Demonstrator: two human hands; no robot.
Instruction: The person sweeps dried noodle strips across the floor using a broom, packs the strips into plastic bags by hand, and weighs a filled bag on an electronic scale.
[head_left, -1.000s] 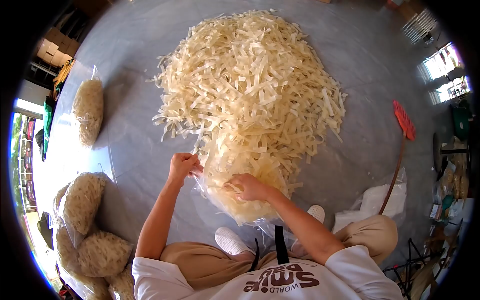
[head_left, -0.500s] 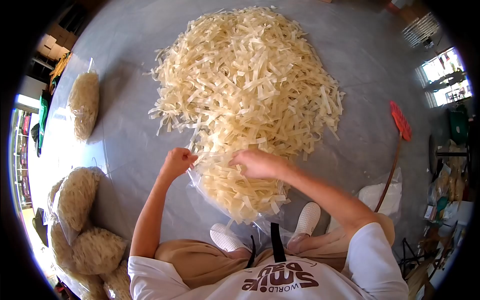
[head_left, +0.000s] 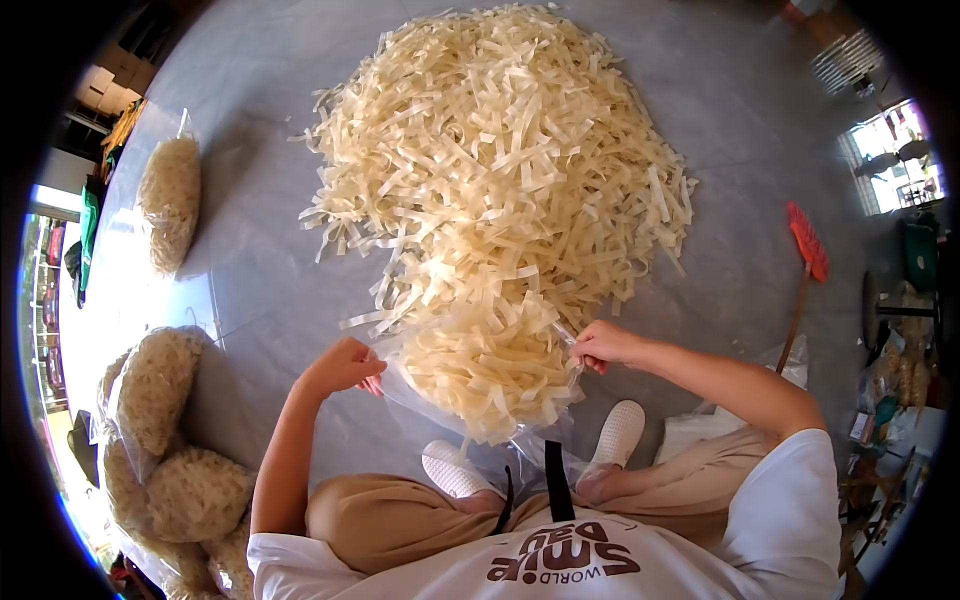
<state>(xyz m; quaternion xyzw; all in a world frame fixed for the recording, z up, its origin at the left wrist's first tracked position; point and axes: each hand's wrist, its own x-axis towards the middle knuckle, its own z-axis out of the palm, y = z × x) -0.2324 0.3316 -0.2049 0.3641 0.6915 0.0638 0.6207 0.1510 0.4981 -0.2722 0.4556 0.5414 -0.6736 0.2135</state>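
Observation:
A clear plastic bag (head_left: 402, 388) lies in front of my feet, its mouth facing a big heap of cream-coloured flat strips (head_left: 490, 150). Many of the strips (head_left: 490, 370) fill the bag. At the left edge of its mouth, my left hand (head_left: 345, 367) is closed with curled fingers on the thin film. My right hand (head_left: 606, 345) pinches the film at the opposite edge. The heap spreads over the floor just beyond both hands and touches the strips at the bag's mouth.
Several filled bags (head_left: 160, 400) are piled at the left, and another filled bag (head_left: 170, 205) stands farther off. On the right, a red broom (head_left: 808, 240) lies beside white plastic sheets (head_left: 690, 430). My white shoes (head_left: 462, 470) flank the bag.
My right hand has moved off the strips, back and right to the bag's right edge. My left hand has come lower and slightly left, widening the bag's mouth.

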